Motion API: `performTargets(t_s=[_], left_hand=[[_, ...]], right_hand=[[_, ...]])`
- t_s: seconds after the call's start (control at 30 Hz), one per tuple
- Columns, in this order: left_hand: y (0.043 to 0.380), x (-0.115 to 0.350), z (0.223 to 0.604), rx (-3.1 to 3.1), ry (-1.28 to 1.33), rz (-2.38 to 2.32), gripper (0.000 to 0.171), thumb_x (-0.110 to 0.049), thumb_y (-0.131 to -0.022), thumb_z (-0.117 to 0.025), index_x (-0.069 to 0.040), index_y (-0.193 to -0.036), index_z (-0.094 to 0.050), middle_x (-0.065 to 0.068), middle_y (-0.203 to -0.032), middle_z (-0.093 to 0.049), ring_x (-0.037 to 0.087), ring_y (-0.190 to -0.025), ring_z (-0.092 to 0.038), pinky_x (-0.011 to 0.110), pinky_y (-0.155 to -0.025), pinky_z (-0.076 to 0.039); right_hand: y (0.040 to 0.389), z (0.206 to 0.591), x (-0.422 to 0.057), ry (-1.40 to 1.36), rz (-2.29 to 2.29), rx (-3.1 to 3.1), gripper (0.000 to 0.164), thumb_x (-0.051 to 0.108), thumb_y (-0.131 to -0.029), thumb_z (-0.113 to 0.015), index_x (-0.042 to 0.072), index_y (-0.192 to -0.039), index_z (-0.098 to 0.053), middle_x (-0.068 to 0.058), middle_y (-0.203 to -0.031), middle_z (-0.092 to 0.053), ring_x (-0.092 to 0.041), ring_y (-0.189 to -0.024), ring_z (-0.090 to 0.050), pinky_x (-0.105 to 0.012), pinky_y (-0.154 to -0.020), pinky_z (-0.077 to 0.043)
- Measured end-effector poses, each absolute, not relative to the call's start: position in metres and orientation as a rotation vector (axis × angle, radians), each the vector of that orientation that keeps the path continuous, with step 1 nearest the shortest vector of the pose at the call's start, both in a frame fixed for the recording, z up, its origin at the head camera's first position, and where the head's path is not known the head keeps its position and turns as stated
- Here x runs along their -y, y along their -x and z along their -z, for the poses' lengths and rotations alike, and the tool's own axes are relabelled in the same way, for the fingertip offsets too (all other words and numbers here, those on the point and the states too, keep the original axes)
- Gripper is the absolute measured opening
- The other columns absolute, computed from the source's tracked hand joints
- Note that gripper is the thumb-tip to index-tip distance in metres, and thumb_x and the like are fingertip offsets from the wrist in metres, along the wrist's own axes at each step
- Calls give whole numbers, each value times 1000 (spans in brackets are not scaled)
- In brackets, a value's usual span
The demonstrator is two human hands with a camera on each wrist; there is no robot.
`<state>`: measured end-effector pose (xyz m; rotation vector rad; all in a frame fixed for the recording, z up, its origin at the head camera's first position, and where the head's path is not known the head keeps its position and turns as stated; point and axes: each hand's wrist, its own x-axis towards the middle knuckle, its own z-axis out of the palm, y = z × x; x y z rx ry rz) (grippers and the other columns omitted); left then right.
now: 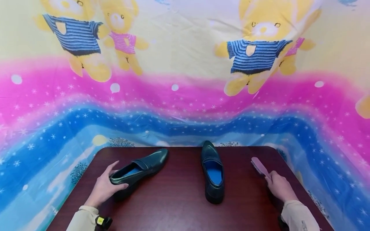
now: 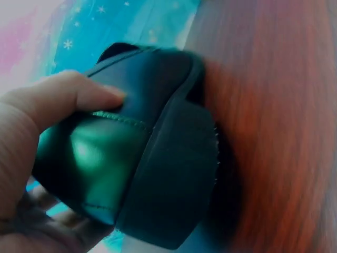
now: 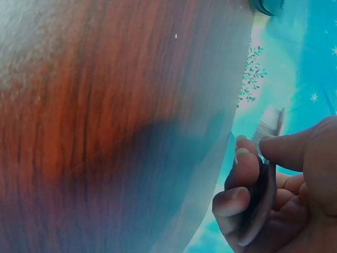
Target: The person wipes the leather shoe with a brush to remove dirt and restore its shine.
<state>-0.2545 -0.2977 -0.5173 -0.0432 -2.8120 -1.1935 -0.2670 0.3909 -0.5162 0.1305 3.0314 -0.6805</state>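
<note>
My left hand (image 1: 104,187) grips the heel end of a dark green loafer (image 1: 144,166) on the left of the table, thumb on one side and fingers on the other. In the left wrist view the thumb presses the loafer's side (image 2: 105,153), above its thick black heel (image 2: 168,174). A second loafer (image 1: 212,173) with a blue insole stands by itself near the middle, toe pointing away. On the right, my right hand (image 1: 280,186) holds a pink brush (image 1: 261,166) by its handle. Pale bristles (image 3: 267,124) show beyond the thumb in the right wrist view.
The dark red-brown table (image 1: 185,208) has rounded far corners. Behind it and along both sides hangs a cloth (image 1: 173,106) printed with bears and snowflakes. A black strap piece with a yellow mark (image 1: 101,220) sits at the left wrist.
</note>
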Motion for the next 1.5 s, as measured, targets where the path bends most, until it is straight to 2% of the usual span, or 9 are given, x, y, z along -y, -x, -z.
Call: performTargets(t_s=[0.3,0.4,0.57,0.67,0.77,1.13,1.23,1.37,1.5], left_hand=[[274,276,530,2801,441,1550,107,-28,-74,-95,-26,-160,-33,17,-143,-60,28,-122,-62,29,-89,-57],[278,273,535,2795,591,1605,108,-25,-74,-95,-30,-161,-32,15,-145,-59,23,-122,-62,25,-89,-55],[279,270,540,2830,605,1521,100,-34,-79,-91,-35,-160,-33,9,-155,-50,29,-137,-50,45,-103,-51],[276,270,541,2872,495,1483,94,-41,-85,-86,-39,-160,-29,8,-165,-36,39,-148,-36,66,-110,-41],[274,269,541,2879,438,1481,93,-45,-89,-80,-43,-162,-21,7,-171,-21,45,-153,-26,77,-110,-33],[281,265,535,2766,416,1609,87,-39,-101,-67,-45,-164,-7,8,-174,-1,51,-157,-5,83,-110,-20],[284,263,538,2692,448,1620,83,-32,-106,-61,-42,-164,-4,13,-172,-10,51,-156,-12,82,-110,-23],[288,258,540,2634,471,1528,63,-30,-111,-50,-33,-165,-18,18,-164,-28,47,-151,-27,76,-110,-30],[292,256,541,2656,432,1496,51,-36,-112,-44,-28,-161,-33,17,-164,-26,43,-150,-26,75,-110,-31]], right_hand=[[265,521,-383,-95,721,-3103,27,16,-107,-55,-10,-114,-54,-7,-79,-61,-19,-67,-53,-38,-64,-46],[263,523,-380,-89,737,-3131,27,16,-106,-56,-9,-114,-54,-7,-79,-62,-19,-66,-52,-38,-64,-45],[262,523,-374,-82,761,-3152,26,17,-106,-56,-7,-115,-54,-7,-78,-58,-20,-67,-51,-38,-65,-43],[260,523,-369,-70,772,-3156,24,18,-107,-55,-5,-114,-52,-7,-78,-52,-20,-68,-48,-37,-65,-41],[257,520,-362,-51,793,-3190,24,18,-108,-54,-4,-114,-49,-7,-78,-51,-20,-67,-47,-36,-64,-40],[257,472,-292,189,1027,-3322,27,26,-110,-52,2,-122,-51,-6,-74,-55,-16,-60,-49,-30,-56,-41],[259,460,-266,254,1088,-3323,24,24,-109,-54,4,-122,-52,-4,-73,-54,-16,-59,-48,-29,-55,-42],[260,449,-234,347,1179,-3288,21,23,-107,-58,8,-121,-53,-3,-72,-53,-15,-59,-48,-28,-54,-43],[265,442,-204,450,1254,-3251,20,23,-106,-61,9,-119,-54,-2,-73,-54,-12,-58,-48,-28,-53,-43]])
